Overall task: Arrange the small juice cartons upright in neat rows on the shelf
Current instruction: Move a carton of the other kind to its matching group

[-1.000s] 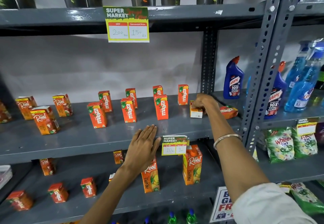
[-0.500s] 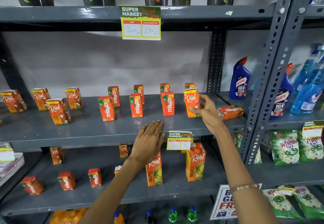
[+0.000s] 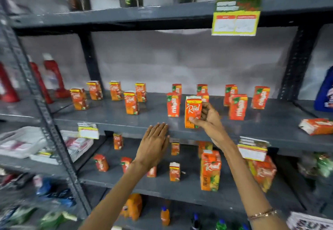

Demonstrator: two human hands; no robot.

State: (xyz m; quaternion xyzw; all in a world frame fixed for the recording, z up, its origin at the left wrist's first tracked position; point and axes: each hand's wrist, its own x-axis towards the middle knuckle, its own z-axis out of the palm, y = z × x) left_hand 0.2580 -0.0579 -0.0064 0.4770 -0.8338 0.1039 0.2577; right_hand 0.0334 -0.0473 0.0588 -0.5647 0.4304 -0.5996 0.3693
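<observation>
Since half second ago: view swung left; Real carton (image 3: 193, 111) now lower and nearer front edge of shelf (image 3: 111, 116). I note red bottles (image 3: 52, 75) far left. Five Real cartons (image 3: 115, 95) upright, loosely spaced, left part of shelf. Left hand (image 3: 154, 144) flat, fingers spread, grip released, resting on shelf front edge. Right hand (image 3: 209, 118) grip clenched on Real carton, held upright near front edge; base contact unclear. Maaza cartons (image 3: 237, 100) upright behind and right. One carton (image 3: 317, 126) lying flat far right.
</observation>
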